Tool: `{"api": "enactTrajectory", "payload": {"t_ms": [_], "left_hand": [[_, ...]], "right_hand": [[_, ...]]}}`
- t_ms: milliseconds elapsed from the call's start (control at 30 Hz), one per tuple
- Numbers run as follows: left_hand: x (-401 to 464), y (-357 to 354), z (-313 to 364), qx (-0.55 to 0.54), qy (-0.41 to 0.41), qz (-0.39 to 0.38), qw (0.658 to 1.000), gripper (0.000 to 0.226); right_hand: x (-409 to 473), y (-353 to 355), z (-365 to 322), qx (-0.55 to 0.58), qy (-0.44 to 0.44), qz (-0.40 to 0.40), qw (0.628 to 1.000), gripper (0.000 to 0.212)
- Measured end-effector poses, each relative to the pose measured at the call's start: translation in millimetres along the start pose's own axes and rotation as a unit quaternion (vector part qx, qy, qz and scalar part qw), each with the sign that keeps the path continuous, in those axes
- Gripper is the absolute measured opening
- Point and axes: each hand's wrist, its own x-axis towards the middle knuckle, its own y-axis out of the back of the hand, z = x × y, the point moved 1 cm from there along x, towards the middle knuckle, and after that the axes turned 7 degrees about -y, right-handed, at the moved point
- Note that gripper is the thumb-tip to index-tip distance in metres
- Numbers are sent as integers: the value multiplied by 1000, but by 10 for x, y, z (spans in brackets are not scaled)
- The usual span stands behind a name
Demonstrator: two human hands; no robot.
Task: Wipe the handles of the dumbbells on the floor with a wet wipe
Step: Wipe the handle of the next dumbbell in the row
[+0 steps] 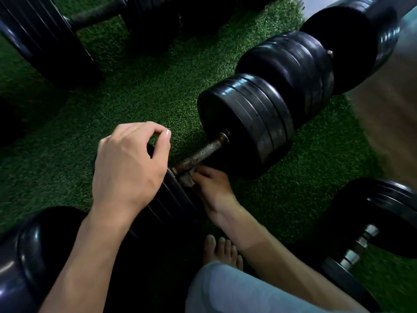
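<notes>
Dumbbell handle [200, 154] rusty; right hand [212, 188] presses wipe [187, 178] there.

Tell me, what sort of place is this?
Probably a gym or home workout corner. Several black plate-loaded dumbbells lie on green artificial turf flooring, and a right hand works at one's rusty metal handle with a wipe.

Dumbbell handle [201, 154]: bare metal, rust-pitted, matt. Weight plates [250, 123]: glossy black, smooth. Floor [126, 105]: rough green artificial turf.
</notes>
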Motion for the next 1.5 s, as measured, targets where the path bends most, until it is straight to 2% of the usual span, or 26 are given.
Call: {"api": "enactTrajectory", "payload": {"t_ms": [133, 200, 433, 567, 733, 933, 1033, 1167, 1367, 1500], "left_hand": [[-5, -17, -10, 7, -1, 0, 1000, 27], [-2, -22, -6, 12, 5, -1, 1000, 27], [-15, -13, 7, 6, 5, 0, 1000, 28], [-12, -28, 11, 7, 3, 2, 1000, 29], [-23, -33, 8, 8, 5, 10, 1000, 29], [-17, -37, 8, 8, 4, 8, 1000, 31], [-17, -28, 9, 4, 5, 10, 1000, 29], [-15, -33, 13, 11, 6, 7, 1000, 28], [-12, -32, 15, 13, 6, 8, 1000, 27], [-12, -44, 20, 14, 8, 7, 1000, 26]], "right_hand": [[-108, 112, 34, 118, -24, -111, 986, 20], [-104, 124, 28, 139, -23, -131, 981, 16], [-78, 120, 132, 36, -2, 14, 999, 13], [-55, 29, 16, -20, 13, -2, 1000, 11], [-107, 124, 37, 21, -4, -40, 999, 11], [-62, -6, -44, -6, -27, -37, 999, 19], [-131, 80, -15, 29, -25, -46, 998, 14], [-91, 154, -57, 79, 8, 8, 997, 17], [-122, 230, -27, 81, 51, 26, 995, 15], [-44, 204, -119, 77, 71, 70, 992, 19]]}}
